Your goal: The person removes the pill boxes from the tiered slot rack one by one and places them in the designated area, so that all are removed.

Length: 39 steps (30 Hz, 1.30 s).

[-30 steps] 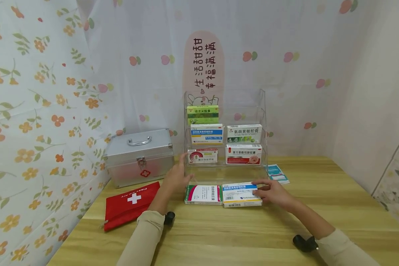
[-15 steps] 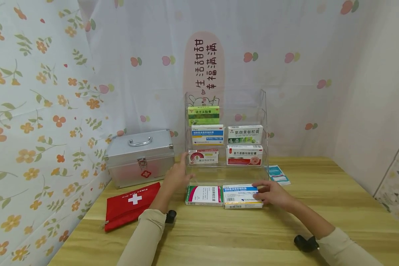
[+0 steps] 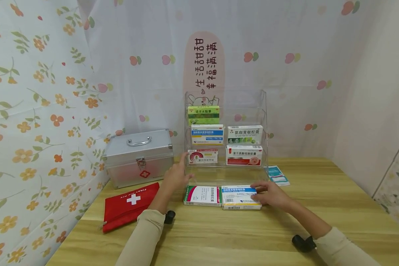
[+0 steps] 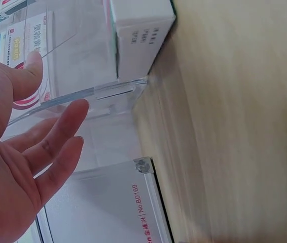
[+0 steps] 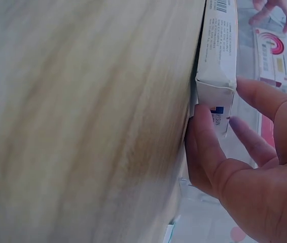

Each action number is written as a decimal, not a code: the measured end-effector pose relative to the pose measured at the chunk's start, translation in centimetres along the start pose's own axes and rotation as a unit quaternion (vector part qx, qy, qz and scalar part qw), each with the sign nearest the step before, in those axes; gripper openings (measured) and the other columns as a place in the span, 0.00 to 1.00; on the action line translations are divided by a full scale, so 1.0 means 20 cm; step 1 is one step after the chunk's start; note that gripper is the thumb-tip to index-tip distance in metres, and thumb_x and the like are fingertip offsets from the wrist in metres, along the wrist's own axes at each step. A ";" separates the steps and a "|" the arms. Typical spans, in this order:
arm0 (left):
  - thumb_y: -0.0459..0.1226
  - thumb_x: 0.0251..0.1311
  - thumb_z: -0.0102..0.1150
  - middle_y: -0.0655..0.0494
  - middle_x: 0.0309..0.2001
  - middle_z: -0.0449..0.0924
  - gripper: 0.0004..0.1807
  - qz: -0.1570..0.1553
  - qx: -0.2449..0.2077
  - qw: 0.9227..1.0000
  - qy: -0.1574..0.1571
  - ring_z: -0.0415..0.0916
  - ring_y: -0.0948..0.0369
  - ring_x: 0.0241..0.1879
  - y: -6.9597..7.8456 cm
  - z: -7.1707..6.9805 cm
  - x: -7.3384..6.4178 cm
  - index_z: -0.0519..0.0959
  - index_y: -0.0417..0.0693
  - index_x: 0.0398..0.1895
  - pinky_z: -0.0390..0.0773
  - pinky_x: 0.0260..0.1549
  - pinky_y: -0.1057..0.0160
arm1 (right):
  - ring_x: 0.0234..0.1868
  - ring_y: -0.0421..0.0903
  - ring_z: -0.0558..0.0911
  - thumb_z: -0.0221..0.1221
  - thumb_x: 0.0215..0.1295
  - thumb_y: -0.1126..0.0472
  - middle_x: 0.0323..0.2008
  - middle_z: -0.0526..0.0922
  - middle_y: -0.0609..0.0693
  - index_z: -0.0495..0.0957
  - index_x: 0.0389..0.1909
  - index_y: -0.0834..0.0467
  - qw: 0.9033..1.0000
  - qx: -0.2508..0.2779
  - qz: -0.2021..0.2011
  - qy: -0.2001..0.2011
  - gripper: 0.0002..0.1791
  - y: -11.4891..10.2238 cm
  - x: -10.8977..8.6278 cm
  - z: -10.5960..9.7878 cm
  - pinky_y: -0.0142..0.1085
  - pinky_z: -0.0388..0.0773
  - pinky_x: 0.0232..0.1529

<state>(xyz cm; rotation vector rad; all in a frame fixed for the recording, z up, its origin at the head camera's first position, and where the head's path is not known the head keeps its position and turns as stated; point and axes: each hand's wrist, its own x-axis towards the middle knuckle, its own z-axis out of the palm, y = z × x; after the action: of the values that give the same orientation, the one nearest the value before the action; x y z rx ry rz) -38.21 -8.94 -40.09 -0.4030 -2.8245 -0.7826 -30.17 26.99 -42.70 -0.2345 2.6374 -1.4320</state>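
My right hand (image 3: 275,196) is at the right end of a white medicine box (image 3: 236,196) with blue and yellow bands. In the right wrist view the thumb lies at the box's top edge, with the other fingers around its end (image 5: 217,104). A green and pink medicine box (image 3: 204,195) lies flat just left of it, both before a clear stepped display rack (image 3: 229,174). My left hand (image 3: 175,178) is at the rack's left side. In the left wrist view its thumb overlaps the front of the clear panel and its fingers extend loosely outside it.
Several medicine boxes stand on the rack, including a green one (image 3: 203,115) and a red and white one (image 3: 244,155). A silver first aid case (image 3: 139,159) and red pouch (image 3: 130,206) are at left. A blue and white packet (image 3: 278,175) lies behind right.
The blue and white box has turned slightly and now sits straighter beside the green and pink box, my right hand moving with it. My left hand stays at the rack's side.
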 end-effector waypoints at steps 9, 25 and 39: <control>0.43 0.57 0.72 0.52 0.22 0.70 0.49 0.008 -0.015 1.000 0.002 0.71 0.56 0.22 0.00 -0.01 -0.01 0.48 0.60 0.75 0.71 0.22 0.59 | 0.44 0.51 0.78 0.70 0.59 0.60 0.51 0.79 0.64 0.77 0.57 0.65 1.000 -0.021 0.002 0.008 0.26 0.01 0.02 0.00 0.38 0.81 0.38; 0.41 0.58 0.71 0.51 0.20 0.69 0.49 0.014 -0.033 0.999 0.002 0.70 0.57 0.20 0.00 0.00 0.00 0.48 0.58 0.75 0.73 0.22 0.61 | 0.37 0.48 0.78 0.69 0.59 0.61 0.48 0.80 0.64 0.77 0.55 0.68 1.000 -0.027 -0.003 0.010 0.25 -0.03 0.01 0.01 0.37 0.80 0.33; 0.41 0.58 0.71 0.52 0.19 0.67 0.49 0.025 -0.024 0.999 -0.002 0.67 0.58 0.17 0.00 0.00 -0.01 0.47 0.56 0.75 0.71 0.20 0.61 | 0.41 0.52 0.82 0.67 0.60 0.61 0.48 0.82 0.64 0.77 0.54 0.68 0.995 -0.083 -0.007 0.058 0.23 -0.03 -0.02 -0.02 0.41 0.82 0.36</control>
<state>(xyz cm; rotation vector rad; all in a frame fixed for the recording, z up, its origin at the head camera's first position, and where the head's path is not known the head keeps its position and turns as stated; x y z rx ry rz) -38.11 -9.03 -40.17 -0.4797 -2.7928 -0.8408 -29.87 27.09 -41.91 -0.1923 2.8570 -1.2687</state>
